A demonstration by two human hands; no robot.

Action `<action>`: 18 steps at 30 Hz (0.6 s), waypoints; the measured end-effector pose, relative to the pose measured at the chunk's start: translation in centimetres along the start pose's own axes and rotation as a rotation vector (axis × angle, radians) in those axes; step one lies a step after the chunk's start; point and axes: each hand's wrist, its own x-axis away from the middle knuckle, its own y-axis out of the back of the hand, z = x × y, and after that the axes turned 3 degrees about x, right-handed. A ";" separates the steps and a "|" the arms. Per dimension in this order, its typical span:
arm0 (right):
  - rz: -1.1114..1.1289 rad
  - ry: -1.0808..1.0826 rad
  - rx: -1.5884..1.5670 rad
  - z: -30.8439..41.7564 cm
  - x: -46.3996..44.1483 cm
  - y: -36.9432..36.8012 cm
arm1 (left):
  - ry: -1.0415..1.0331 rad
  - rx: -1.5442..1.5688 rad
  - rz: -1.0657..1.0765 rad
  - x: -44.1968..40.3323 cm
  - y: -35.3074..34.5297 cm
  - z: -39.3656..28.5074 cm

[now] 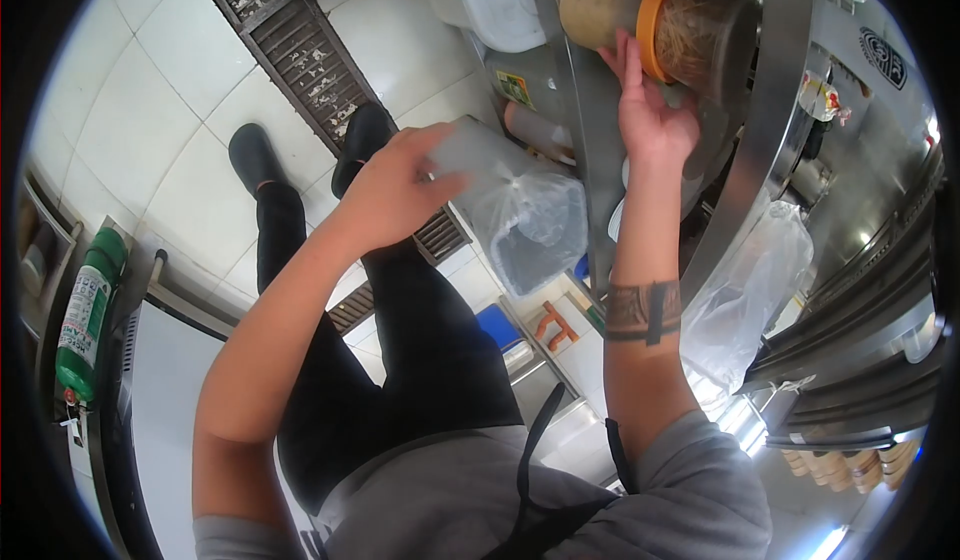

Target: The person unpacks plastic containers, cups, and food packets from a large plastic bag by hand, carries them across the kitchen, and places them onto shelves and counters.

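My right hand (655, 120) is raised at the metal shelf, palm showing, with its fingers stretched out against a clear jar (690, 45) beside its orange lid (655, 32). The jar lies on its side with thin, straw-coloured strips inside. Touching its lid end is a second container (597, 12) with pale yellowish contents. My left hand (400, 175) hangs in the air over my legs, slightly blurred, thumb and fingers apart, holding nothing. Close to it, lower down, is a clear plastic bag (535, 225).
A metal shelf post (755, 130) stands right of my right arm, with another plastic bag (745, 290) beside it. White tubs (490, 5) sit at the top. A floor drain grate (310, 65) crosses the tiles. A green cylinder (85, 310) stands at the left.
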 end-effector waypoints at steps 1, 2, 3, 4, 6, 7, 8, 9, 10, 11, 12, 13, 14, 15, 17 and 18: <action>-0.033 -0.043 -0.065 0.3 -1.2 0.1 | 0.047 0.008 -0.006 0.4 0.4 0.1; -0.065 -0.087 -0.130 0.6 -2.1 0.2 | 0.041 0.002 -0.009 0.7 0.8 0.3; -0.059 -0.089 -0.132 0.4 -2.4 0.0 | 0.048 -0.001 -0.016 1.2 1.1 0.6; -0.048 -0.074 -0.111 0.2 -2.6 -0.1 | 0.056 -0.001 -0.023 1.6 1.4 0.8; -0.038 -0.059 -0.088 0.1 -3.0 -0.2 | 0.056 -0.004 -0.030 2.2 1.9 0.8; -0.052 -0.063 -0.109 0.3 -3.2 -0.4 | 0.056 -0.005 -0.036 2.5 2.1 0.9; -0.065 -0.068 -0.130 0.4 -3.5 -0.5 | 0.054 -0.005 -0.038 2.7 2.3 0.9; -0.063 -0.068 -0.129 0.5 -3.8 -0.7 | 0.060 -0.013 -0.029 2.9 2.5 1.0; -0.079 -0.068 -0.137 0.6 -4.0 -0.8 | 0.065 -0.021 -0.019 3.2 2.7 1.0; -0.095 -0.067 -0.145 0.7 -4.1 -0.8 | 0.062 -0.020 -0.019 3.4 2.8 1.1; -0.091 -0.066 -0.145 0.4 -3.9 -0.9 | 0.056 -0.019 -0.018 3.7 2.8 1.1; -0.151 -0.003 -0.030 0.0 -3.7 -0.9 | 0.049 -0.019 -0.017 4.0 3.0 1.1; -0.208 0.059 0.084 -0.5 -3.4 -0.9 | 0.043 -0.025 -0.019 4.4 3.1 0.9; -0.199 0.059 0.079 -1.3 -2.8 -0.6 | 0.038 -0.027 -0.019 5.0 3.3 0.6; -0.241 0.170 0.145 -3.6 -0.6 1.1 | 0.027 -0.039 -0.019 6.2 3.8 0.1; -0.275 0.173 0.293 -4.9 0.9 2.3 | 0.045 -0.067 -0.014 6.8 4.1 -0.1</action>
